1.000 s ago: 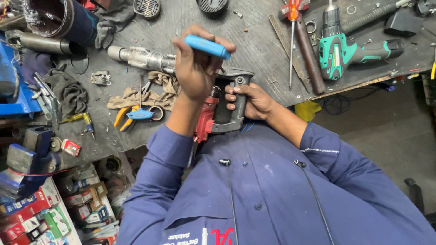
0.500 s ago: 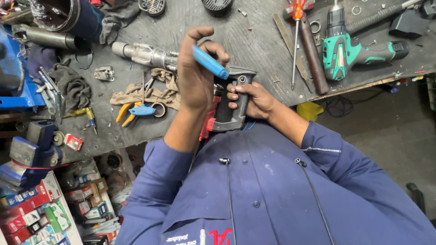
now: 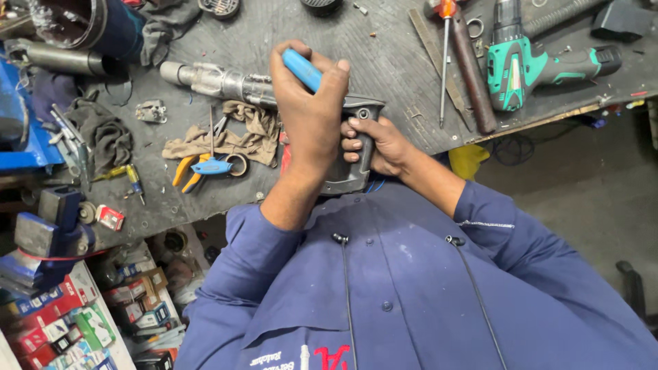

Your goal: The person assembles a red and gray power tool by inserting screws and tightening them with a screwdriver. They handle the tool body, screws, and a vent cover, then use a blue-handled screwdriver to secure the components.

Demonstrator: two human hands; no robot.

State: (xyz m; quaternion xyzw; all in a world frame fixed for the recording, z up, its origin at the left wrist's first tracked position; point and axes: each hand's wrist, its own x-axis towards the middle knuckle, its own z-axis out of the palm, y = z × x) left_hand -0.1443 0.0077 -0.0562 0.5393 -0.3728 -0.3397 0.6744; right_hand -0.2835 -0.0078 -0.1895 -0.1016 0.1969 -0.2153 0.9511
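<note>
My left hand (image 3: 312, 130) is closed around a blue-handled screwdriver (image 3: 301, 68), held point-down over a grey power tool (image 3: 346, 179) at the near edge of the dark workbench (image 3: 384, 48). My right hand (image 3: 384, 145) grips the tool's grey handle from the right. The tool's metal front end (image 3: 219, 81) lies across the bench to the left, and a red part (image 3: 285, 156) shows beside my left wrist. The screwdriver's tip is hidden behind my left hand.
A green cordless drill (image 3: 521, 65) and an orange-handled screwdriver (image 3: 445, 41) lie at the right. A tan rag (image 3: 240, 137), yellow-handled pliers (image 3: 185, 170) and a blue vise (image 3: 48, 233) are at the left. Coloured boxes (image 3: 62, 322) sit below the bench.
My left hand has swung the blue handle from lying flat to steeply tilted and pressed it down onto the grey tool. My right hand has kept its grip.
</note>
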